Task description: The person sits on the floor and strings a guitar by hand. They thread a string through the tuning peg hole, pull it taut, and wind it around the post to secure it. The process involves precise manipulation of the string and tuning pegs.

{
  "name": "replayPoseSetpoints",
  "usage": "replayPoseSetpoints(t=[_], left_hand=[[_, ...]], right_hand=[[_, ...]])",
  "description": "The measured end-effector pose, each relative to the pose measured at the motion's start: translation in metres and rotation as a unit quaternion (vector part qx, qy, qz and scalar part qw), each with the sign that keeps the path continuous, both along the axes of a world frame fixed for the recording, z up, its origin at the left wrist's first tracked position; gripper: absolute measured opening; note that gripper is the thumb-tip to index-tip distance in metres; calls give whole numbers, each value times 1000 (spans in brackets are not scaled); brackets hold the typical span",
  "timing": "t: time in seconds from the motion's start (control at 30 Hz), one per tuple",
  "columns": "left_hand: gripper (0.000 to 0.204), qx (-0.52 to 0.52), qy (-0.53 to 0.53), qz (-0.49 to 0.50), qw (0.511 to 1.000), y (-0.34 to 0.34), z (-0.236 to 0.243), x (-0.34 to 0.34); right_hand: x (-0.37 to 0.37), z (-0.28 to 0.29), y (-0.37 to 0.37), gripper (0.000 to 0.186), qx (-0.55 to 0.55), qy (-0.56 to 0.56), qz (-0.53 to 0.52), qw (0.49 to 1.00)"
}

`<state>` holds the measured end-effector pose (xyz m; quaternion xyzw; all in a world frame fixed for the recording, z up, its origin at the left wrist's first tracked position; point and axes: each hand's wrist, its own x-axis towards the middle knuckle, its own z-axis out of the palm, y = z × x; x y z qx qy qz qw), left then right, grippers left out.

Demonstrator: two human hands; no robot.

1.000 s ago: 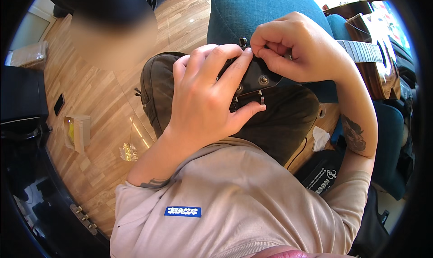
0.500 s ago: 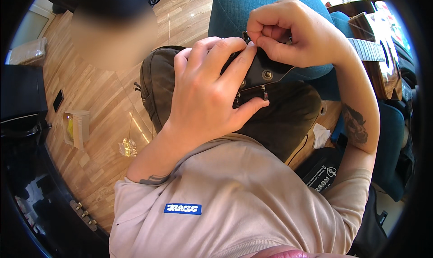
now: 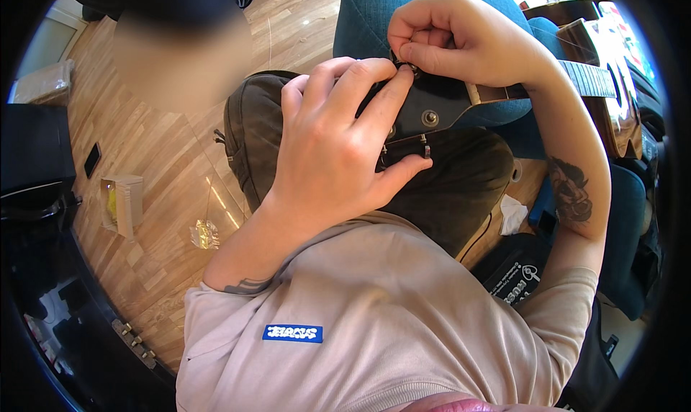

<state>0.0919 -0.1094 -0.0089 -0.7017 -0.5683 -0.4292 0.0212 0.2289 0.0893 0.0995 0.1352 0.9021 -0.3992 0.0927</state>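
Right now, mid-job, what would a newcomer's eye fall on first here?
Probably the hands at upper centre: the left hand spread over a black guitar headstock, the right hand with its fingertips together at the headstock's far edge; what they pinch is too small to tell. Next might come the glossy wooden guitar body at the upper right, and the teal seat beyond the hands.

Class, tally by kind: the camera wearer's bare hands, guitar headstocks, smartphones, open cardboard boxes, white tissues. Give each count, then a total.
Bare hands (left hand, right hand): 2
Guitar headstock: 1
Smartphone: 1
Open cardboard box: 1
White tissue: 1
Total: 6
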Motion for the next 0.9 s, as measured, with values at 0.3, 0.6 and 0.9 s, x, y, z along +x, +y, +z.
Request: replayPoseSetpoints(t=[0.3, 0.6, 0.9], left_hand=[[83, 2, -12, 2, 1000, 0, -1, 0], [88, -3, -21, 7, 1000, 0, -1, -2], [89, -1, -27, 8, 1000, 1, 1, -2]], right_hand=[[15, -18, 2, 9, 85, 55, -25, 995], [26, -21, -6, 8, 92, 124, -28, 988], [32, -22, -7, 3, 148, 138, 6, 979]])
